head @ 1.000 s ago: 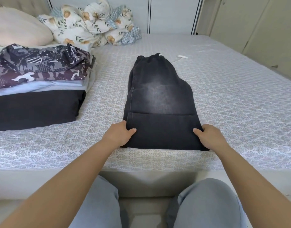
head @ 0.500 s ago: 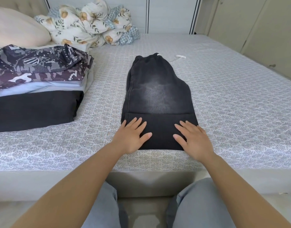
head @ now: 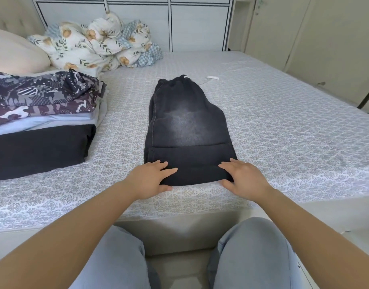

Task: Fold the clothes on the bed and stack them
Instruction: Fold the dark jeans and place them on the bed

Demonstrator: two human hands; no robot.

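Observation:
A pair of faded black jeans (head: pixel 187 126) lies folded lengthwise in the middle of the bed (head: pixel 294 138), waistband at the far end and a folded-over band at the near end. My left hand (head: pixel 150 179) holds the near left corner, fingers on top and thumb under the edge. At the near right corner my right hand (head: pixel 244 177) grips the same way. On the left stands a stack of folded clothes: a camouflage garment (head: pixel 44 97) on top, light blue layers below, and a black piece (head: pixel 37 151) at the bottom.
A cream pillow (head: pixel 12 55) and a bunched floral duvet (head: pixel 100 44) sit at the head of the bed. A small white tag (head: pixel 212 77) lies beyond the jeans. Cupboard doors (head: pixel 335 38) line the right side. My knees in grey trousers (head: pixel 252 253) touch the bed's near edge.
My hands lay flat on the near band half a second ago. They have slid outward to its corners and taken hold of the near edge. The jeans have not moved.

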